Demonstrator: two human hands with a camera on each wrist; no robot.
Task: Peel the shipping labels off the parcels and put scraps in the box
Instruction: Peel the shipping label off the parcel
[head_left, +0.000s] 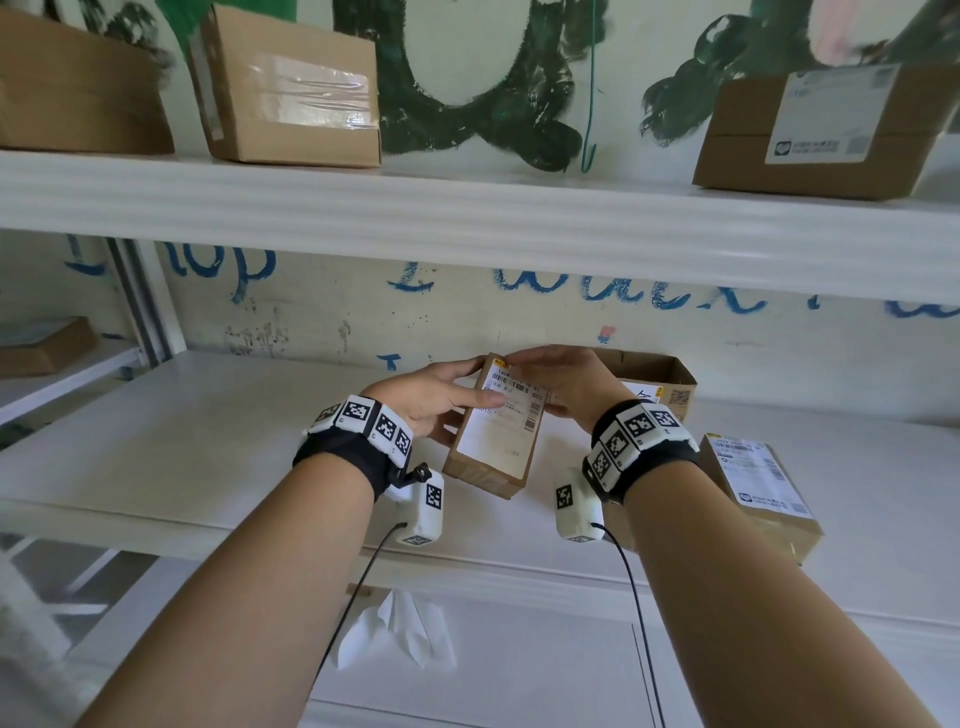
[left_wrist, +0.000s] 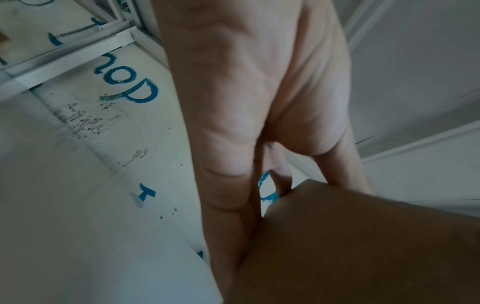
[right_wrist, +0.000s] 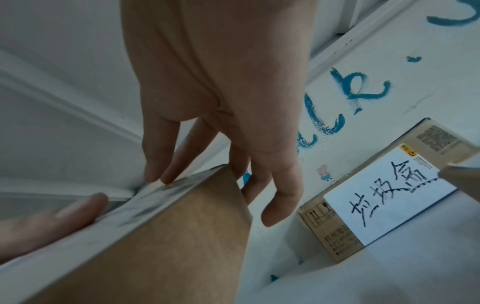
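Observation:
A small brown parcel (head_left: 493, 457) with a white shipping label (head_left: 511, 415) is held tilted above the white shelf (head_left: 208, 441). My left hand (head_left: 467, 387) grips its left side, thumb (right_wrist: 64, 214) lying across the label and fingers (left_wrist: 228, 185) behind the parcel (left_wrist: 363, 246). My right hand (head_left: 524, 371) reaches over the top right corner. Two of its fingertips (right_wrist: 166, 176) touch the label (right_wrist: 145, 207) at its top edge, and the other fingers hang past the parcel (right_wrist: 168, 257). Its thumb is hidden. Behind it stands the open scrap box (head_left: 670, 379), with a handwritten white sheet (right_wrist: 389, 197).
Another labelled parcel (head_left: 758, 488) lies on the shelf at the right. The upper shelf carries a taped box (head_left: 291, 88), a labelled box (head_left: 826, 130) and a third box (head_left: 78, 93). A flat parcel (head_left: 41, 345) sits far left. Crumpled white paper (head_left: 400, 629) lies below the shelf.

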